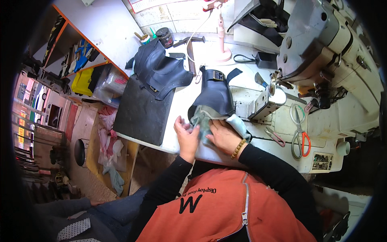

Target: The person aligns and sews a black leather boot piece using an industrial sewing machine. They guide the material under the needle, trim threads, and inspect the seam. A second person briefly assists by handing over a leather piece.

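Observation:
A black leather piece [215, 93] with a strap and metal buckle lies on the white table, its wide end toward me. Pale greenish, crumpled cloth-like material [200, 117] bulges out of that end. My left hand [187, 135] is at the left of this material, palm turned inward and fingers apart. On the other side my right hand [224, 137], with a beaded bracelet at the wrist, lies against the material with its fingers stretched toward the opening. A light blue cloth [239, 125] sits beside it. Part of the material between my hands is blurred.
More black leather pieces [161, 72] rest on a dark board [141, 111] at the left. A sewing machine [322, 56] stands at the right, near orange-handled scissors [305, 144] and thread snips [275, 137]. A pink stand [221, 52] and dark jar [164, 36] are behind.

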The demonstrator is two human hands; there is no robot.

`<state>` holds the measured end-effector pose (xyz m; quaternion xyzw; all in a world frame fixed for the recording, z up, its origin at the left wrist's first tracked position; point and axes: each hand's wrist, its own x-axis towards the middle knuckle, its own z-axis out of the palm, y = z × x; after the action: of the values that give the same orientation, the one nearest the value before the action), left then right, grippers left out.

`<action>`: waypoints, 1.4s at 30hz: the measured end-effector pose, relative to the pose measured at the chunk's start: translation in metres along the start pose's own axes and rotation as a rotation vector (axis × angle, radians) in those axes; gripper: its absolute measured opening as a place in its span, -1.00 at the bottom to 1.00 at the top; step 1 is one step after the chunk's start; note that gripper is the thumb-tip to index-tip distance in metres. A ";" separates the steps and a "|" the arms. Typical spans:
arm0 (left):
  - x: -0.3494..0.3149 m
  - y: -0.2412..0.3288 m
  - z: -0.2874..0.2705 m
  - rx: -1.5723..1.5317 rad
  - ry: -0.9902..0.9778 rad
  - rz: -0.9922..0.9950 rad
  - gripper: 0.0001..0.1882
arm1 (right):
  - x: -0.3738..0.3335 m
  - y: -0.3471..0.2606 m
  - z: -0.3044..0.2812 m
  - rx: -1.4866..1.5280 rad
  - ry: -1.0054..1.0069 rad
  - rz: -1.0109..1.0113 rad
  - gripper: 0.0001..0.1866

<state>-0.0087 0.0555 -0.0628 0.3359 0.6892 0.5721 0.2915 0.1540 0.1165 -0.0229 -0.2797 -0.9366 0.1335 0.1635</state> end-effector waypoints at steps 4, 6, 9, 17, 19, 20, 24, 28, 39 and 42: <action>0.019 0.000 0.006 -0.156 -0.311 -0.059 -0.53 | 0.001 0.006 0.003 0.310 0.010 0.198 -0.57; 0.022 0.010 0.008 -0.291 -0.301 -0.155 -0.60 | 0.008 0.007 -0.005 0.378 0.006 0.245 -0.54; 0.014 0.035 0.012 -0.313 -0.297 -0.050 -0.64 | 0.022 0.007 -0.026 0.566 -0.095 0.392 -0.36; -0.026 0.125 0.016 0.307 -0.436 0.759 -0.32 | 0.023 -0.002 -0.093 1.794 0.203 0.585 -0.65; -0.035 0.136 0.012 0.228 -0.493 0.801 -0.43 | 0.018 0.003 -0.102 1.864 0.239 0.724 -0.74; -0.038 0.139 0.009 0.128 -0.545 0.774 -0.48 | 0.013 0.008 -0.107 1.904 0.243 0.790 -0.76; -0.036 0.131 -0.020 0.110 -0.172 0.654 -0.67 | -0.006 0.017 -0.105 1.902 0.241 0.696 -0.74; -0.023 0.108 -0.031 -0.095 -0.372 0.098 -0.71 | -0.020 0.025 -0.098 1.864 0.178 0.765 -0.70; 0.026 0.067 0.017 -0.746 -0.521 -0.446 -0.63 | -0.040 0.029 -0.077 1.845 0.164 0.862 -0.70; 0.049 0.057 0.027 -1.053 -0.656 -0.641 -0.70 | -0.040 0.032 -0.075 1.809 0.204 0.885 -0.68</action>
<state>-0.0093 0.1174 -0.0125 0.0854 0.2618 0.5848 0.7630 0.2294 0.1310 0.0250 -0.3831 -0.2776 0.8173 0.3290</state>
